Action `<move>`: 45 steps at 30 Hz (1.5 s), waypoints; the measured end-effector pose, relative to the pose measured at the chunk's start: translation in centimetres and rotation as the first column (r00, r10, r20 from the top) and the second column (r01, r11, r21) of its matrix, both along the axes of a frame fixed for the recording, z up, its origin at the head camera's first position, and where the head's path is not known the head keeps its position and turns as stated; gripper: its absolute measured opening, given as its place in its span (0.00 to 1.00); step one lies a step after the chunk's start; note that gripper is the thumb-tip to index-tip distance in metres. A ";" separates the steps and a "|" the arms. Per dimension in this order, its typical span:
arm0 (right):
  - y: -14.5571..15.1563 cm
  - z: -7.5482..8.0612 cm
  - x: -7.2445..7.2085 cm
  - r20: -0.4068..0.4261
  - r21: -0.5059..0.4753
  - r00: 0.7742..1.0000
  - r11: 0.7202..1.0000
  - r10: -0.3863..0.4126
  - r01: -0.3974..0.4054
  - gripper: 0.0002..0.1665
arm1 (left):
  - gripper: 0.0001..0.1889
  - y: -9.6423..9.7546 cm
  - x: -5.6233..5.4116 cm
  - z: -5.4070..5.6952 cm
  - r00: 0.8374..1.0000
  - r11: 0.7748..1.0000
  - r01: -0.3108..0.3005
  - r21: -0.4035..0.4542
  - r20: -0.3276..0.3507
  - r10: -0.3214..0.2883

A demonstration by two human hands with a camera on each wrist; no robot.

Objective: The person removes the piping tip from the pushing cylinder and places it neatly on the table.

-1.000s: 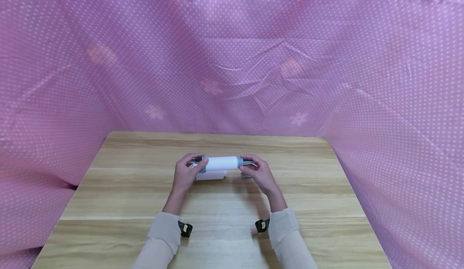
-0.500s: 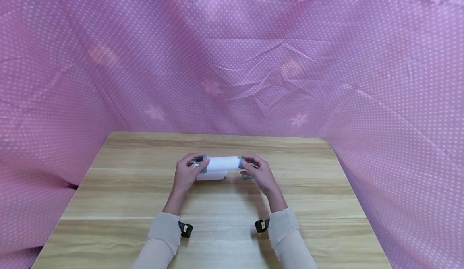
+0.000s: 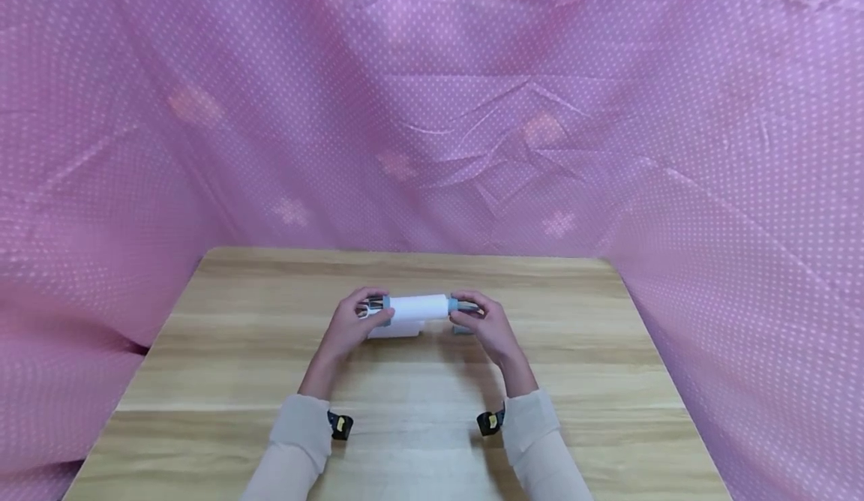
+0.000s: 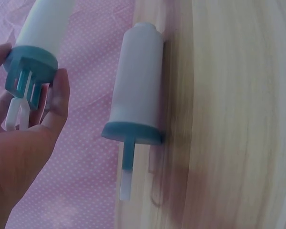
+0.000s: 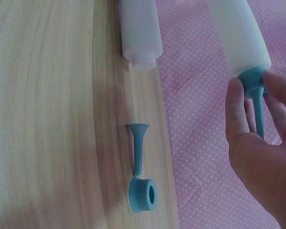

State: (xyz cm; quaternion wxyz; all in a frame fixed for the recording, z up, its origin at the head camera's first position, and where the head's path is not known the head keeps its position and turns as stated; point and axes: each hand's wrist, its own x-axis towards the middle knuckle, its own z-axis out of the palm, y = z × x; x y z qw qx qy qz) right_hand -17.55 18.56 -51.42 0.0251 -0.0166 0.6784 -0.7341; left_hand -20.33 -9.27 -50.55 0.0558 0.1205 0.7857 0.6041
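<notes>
A white syringe-like tube (image 3: 418, 307) with teal end pieces is held level above the table between both hands. My left hand (image 3: 346, 328) grips its teal end collar (image 4: 33, 62), from which a forked white handle (image 4: 18, 113) sticks out. At the opposite end my right hand (image 3: 493, 328) pinches the teal ring cap (image 5: 250, 78) around a thin teal nozzle (image 5: 257, 112). Below lies a second tube (image 4: 137, 76) of the same kind, its bare neck (image 5: 143, 60) showing. A loose flared nozzle (image 5: 137, 148) and a loose ring cap (image 5: 144, 195) lie beyond that neck.
The wooden table (image 3: 432, 441) reaches back to a pink dotted cloth (image 3: 432, 148) that hangs behind and along both sides. The second tube and loose parts lie directly beneath the held tube.
Both hands and the held tube have shifted very slightly to the right. My right fingers and thumb have moved around the ring cap. The second tube stays put.
</notes>
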 end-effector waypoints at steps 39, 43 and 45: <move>0.0 -0.5 -0.1 0.015 -0.031 1.000 0.999 -0.009 0.010 0.21 | 0.24 -3.3 -4.4 -1.6 0.998 0.997 -0.056 -0.049 -0.006 0.055; -0.1 -0.5 -0.2 0.012 -0.033 1.000 0.999 -0.022 0.022 0.21 | 0.25 -3.6 -5.2 -2.3 0.999 0.997 -0.051 -0.051 0.012 0.051; -0.1 -0.5 -0.3 0.011 -0.032 1.000 0.999 -0.023 0.023 0.21 | 0.27 -3.6 -5.6 -2.7 0.999 0.998 -0.040 -0.054 0.022 0.041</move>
